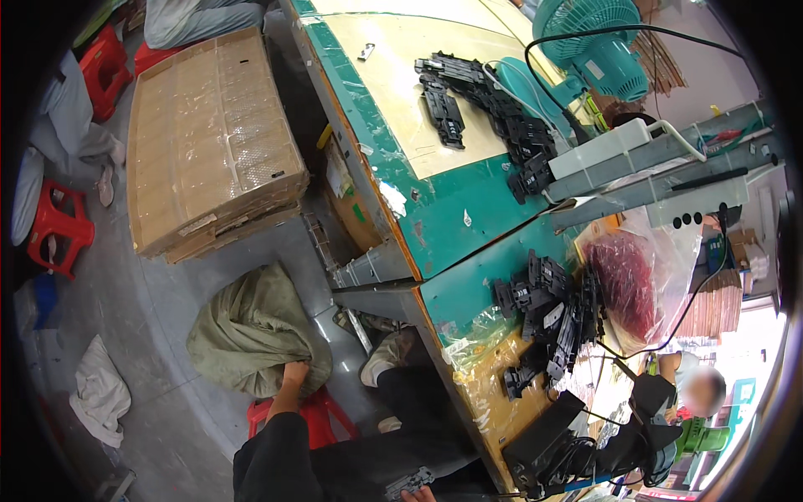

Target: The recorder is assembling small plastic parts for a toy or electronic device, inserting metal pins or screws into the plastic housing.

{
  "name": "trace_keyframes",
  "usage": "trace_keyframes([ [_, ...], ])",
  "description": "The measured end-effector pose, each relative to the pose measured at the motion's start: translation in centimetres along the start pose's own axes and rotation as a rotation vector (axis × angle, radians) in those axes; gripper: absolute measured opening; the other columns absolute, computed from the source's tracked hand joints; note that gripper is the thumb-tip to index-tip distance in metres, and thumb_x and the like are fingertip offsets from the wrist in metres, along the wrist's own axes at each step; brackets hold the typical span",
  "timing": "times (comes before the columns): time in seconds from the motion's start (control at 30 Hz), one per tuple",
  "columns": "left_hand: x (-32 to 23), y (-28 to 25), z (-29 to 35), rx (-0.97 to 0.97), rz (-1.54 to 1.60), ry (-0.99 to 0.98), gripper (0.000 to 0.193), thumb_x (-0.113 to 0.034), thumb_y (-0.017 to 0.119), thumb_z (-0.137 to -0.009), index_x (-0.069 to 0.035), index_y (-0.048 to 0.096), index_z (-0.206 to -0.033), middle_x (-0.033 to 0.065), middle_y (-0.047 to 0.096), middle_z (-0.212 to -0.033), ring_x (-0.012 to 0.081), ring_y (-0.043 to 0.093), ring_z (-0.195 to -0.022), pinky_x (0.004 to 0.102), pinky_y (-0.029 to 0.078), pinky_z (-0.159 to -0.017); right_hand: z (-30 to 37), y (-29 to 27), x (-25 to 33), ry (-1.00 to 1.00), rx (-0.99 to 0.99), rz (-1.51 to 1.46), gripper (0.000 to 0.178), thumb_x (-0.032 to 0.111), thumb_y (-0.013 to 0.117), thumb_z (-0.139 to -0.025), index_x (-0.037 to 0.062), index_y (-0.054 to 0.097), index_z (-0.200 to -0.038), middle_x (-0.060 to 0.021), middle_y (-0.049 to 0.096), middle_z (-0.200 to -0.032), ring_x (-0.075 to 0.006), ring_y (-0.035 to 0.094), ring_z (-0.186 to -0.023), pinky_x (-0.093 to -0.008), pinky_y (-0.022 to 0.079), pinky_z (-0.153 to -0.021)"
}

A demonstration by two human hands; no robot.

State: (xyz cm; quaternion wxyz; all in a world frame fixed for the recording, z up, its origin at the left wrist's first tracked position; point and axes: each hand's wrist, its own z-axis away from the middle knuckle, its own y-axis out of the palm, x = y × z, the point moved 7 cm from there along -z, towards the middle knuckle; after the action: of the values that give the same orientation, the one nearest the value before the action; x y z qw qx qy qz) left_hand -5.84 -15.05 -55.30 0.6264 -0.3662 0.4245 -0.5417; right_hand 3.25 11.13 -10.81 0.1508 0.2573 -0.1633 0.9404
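The left hand (296, 373) clutches olive cloth (242, 335) spreading toward ten o'clock; the right hand (422, 494) pinches a black part (406, 482), long axis two-to-eight o'clock.

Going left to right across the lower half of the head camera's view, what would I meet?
Pale cloth, olive cloth, dark plastic piece in the right hand, pile of black parts, green fan.

No legible lettering, numbers or signs in view
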Motion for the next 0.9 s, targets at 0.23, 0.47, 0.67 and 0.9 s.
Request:
trace_keyframes([
  [0.23, 1.4, 1.7, 1.6, 0.06, 0.049, -0.082, 0.027, -0.018, 0.043, -0.079, -0.009, 0.058, -0.1, 0.0135, 0.061, -0.093, 0.0256, 0.061, -0.08, 0.0412, 0.047, -0.074, -0.7, -0.8, -0.5, -0.122, 0.137, 0.352, 0.045, 0.003, 0.053, -0.076, -0.0013, 0.038, -0.118, -0.0149, 0.049, -0.11, -0.0243, 0.055, -0.093, -0.0324, 0.051, -0.066],
  [0.47, 0.8, -6.1, 2.3, 0.156, 0.341, -0.155, 0.022, -0.01, 0.044, -0.077, -0.005, 0.05, -0.098, 0.0182, 0.055, -0.092, 0.0346, 0.058, -0.076, 0.0415, 0.049, -0.063, -0.8, 0.1, 0.2, -0.041, 0.054, 0.034, 0.043, 0.007, 0.054, -0.078, -0.0003, 0.04, -0.118, -0.0109, 0.05, -0.108, -0.0193, 0.052, -0.095, -0.0307, 0.045, -0.074],
  [0.67, 2.6, -14.6, 4.8, -0.123, 0.61, -0.232, 0.023, -0.005, 0.052, -0.065, -0.001, 0.049, -0.088, 0.0198, 0.055, -0.068, 0.0343, 0.058, -0.07, 0.0412, 0.047, -0.061, -0.5, -1.4, 0.0, -0.106, 0.141, 0.009, 0.043, 0.01, 0.056, -0.078, 0.0013, 0.043, -0.118, -0.0078, 0.052, -0.104, -0.0175, 0.052, -0.09, -0.0279, 0.043, -0.072],
  [0.9, -2.6, -26.3, 8.3, -0.258, 1.179, -0.068, 0.024, -0.001, 0.055, -0.069, 0.0, 0.056, -0.093, 0.0178, 0.059, -0.076, 0.0286, 0.06, -0.07, 0.0356, 0.047, -0.062, -0.4, -4.8, -0.6, -0.215, 0.153, 0.055, 0.047, 0.015, 0.059, -0.077, 0.001, 0.043, -0.119, -0.0087, 0.052, -0.107, -0.0165, 0.049, -0.092, -0.031, 0.041, -0.076],
])
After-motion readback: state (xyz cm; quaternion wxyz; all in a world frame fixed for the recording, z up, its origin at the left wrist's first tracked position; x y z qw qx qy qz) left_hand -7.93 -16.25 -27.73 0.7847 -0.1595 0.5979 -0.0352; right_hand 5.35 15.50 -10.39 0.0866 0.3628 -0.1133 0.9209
